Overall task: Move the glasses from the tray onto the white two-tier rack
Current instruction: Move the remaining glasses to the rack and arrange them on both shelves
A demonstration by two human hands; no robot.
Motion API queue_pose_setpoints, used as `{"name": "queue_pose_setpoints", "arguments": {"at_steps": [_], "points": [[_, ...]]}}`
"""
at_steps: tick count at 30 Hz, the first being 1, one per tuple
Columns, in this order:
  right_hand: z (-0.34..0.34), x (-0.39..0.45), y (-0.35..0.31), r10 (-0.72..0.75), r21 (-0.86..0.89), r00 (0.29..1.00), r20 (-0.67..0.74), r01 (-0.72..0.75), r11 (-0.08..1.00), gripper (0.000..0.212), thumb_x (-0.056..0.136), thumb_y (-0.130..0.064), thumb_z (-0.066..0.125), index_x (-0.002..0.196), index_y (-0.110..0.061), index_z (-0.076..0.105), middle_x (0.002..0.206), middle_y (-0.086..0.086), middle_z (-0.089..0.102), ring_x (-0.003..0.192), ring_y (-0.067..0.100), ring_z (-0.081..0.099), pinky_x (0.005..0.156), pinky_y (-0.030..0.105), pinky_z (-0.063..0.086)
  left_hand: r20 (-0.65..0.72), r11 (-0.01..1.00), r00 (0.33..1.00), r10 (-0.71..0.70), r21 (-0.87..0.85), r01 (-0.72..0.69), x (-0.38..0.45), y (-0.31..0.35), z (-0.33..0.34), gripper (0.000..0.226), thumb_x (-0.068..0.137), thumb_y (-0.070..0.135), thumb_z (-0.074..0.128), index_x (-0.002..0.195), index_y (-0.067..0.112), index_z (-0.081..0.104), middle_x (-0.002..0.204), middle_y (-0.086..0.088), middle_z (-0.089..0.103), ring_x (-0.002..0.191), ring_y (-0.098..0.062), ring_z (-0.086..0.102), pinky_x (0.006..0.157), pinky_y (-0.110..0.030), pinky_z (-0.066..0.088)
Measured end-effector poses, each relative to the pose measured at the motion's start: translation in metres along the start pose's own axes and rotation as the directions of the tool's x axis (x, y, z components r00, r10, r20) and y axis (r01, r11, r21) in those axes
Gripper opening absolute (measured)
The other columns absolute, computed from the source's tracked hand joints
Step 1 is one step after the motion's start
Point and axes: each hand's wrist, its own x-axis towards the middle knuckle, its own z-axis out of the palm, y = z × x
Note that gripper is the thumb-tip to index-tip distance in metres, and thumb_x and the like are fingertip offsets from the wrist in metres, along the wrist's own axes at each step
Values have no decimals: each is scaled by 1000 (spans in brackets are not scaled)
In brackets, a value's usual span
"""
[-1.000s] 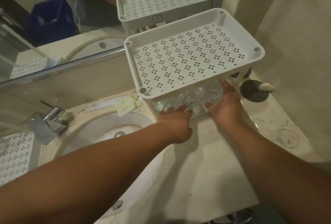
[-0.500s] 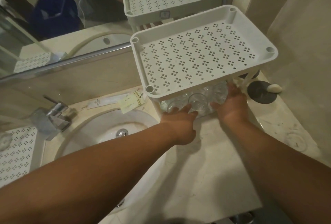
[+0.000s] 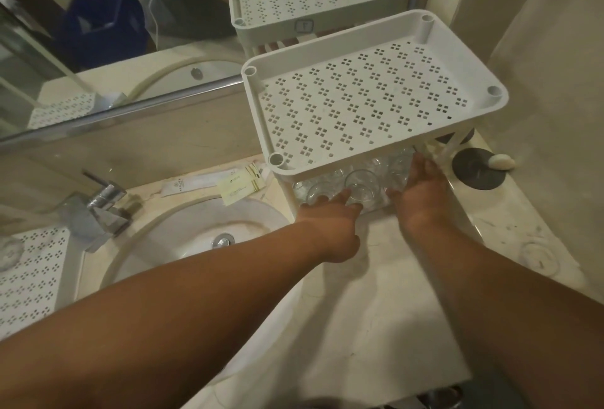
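Barely anything's shifted since a second ago, both hands still parked at the rack's lower shelf.

Centre frame, left hand (image 3: 330, 225) has fingers stretched out touching the glasses (image 3: 361, 184); right hand (image 3: 420, 189) lies flat against them, fingers open. Glasses crowd the bottom tier of the white two-tier rack (image 3: 369, 104), top tier bare, mirror (image 3: 108, 32) upper left.
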Motion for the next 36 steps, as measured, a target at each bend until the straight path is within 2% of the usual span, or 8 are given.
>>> {"name": "queue_pose_setpoints", "arguments": {"at_steps": [5, 11, 14, 18, 20, 28, 32, 36], "points": [[-11, -5, -2, -13, -46, 998, 61, 16, 999, 89, 98, -49, 46, 156, -13, -12, 165, 9, -11, 151, 30, 4, 122, 39, 11, -9, 1000, 1000, 10, -15, -10, -3, -2, 1, 69, 93, 40, 51, 156, 33, 21, 169, 2, 1, 151, -36, 15, 115, -57, 25], [-9, -15, -9, 15, -77, 999, -36, -18, 997, 91, 92, -60, 49, 157, -21, -2, 164, 10, -5, 150, 30, 12, 119, 40, 21, -72, 999, 997, 28, -29, -30, -14, -2, 8, 67, 93, 44, 50, 154, 34, 25, 168, -4, 5, 152, -38, 11, 116, -59, 23], [-8, -28, -11, 45, 103, 993, -105, -34, 994, 87, 88, -53, 61, 155, -21, 16, 162, 11, 9, 146, 33, 25, 111, 42, 35, -185, 994, 981, 51, -85, -68, -24, -2, 12, 63, 94, 44, 47, 153, 32, 30, 167, -7, 12, 151, -37, 17, 116, -55, 26], [-14, -54, -17, 73, 354, 968, -239, 17, 935, 69, 81, -38, 74, 139, -18, 41, 145, 17, 38, 119, 39, 55, 80, 40, 52, -344, 972, 937, 57, -194, -131, -47, -9, 26, 56, 93, 37, 51, 148, 29, 43, 161, -9, 29, 143, -34, 34, 112, -48, 36], [-19, -69, -23, 86, 388, 966, -244, 16, 921, 60, 83, -39, 72, 133, -19, 46, 137, 15, 46, 111, 36, 59, 72, 37, 50, -382, 956, 924, 18, -263, -128, -58, -17, 33, 53, 93, 34, 52, 146, 27, 46, 157, -7, 36, 138, -32, 42, 109, -46, 40], [-26, -132, -67, 30, 467, 983, -179, 58, 882, 47, 90, -40, 63, 131, -24, 48, 133, 0, 49, 100, 23, 61, 70, 33, 48, -453, 892, 876, -168, -448, -60, -107, -58, 67, 46, 94, 28, 54, 140, 26, 54, 144, 3, 49, 126, -20, 52, 105, -37, 41], [-29, -158, -99, -79, 483, 980, -184, 160, 861, 35, 89, -34, 64, 121, -24, 55, 122, -5, 52, 93, 17, 59, 67, 31, 47, -467, 866, 847, -253, -500, -17, -133, -84, 84, 45, 93, 29, 55, 139, 26, 54, 141, 5, 52, 123, -19, 54, 102, -36, 43], [-31, -184, -140, -240, 480, 945, -223, 321, 816, 27, 86, -30, 66, 111, -25, 57, 113, -11, 53, 85, 13, 59, 64, 31, 48, -488, 834, 787, -376, -549, 58, -164, -119, 97, 45, 93, 31, 55, 137, 28, 55, 138, 9, 55, 122, -13, 54, 98, -28, 40]]}}
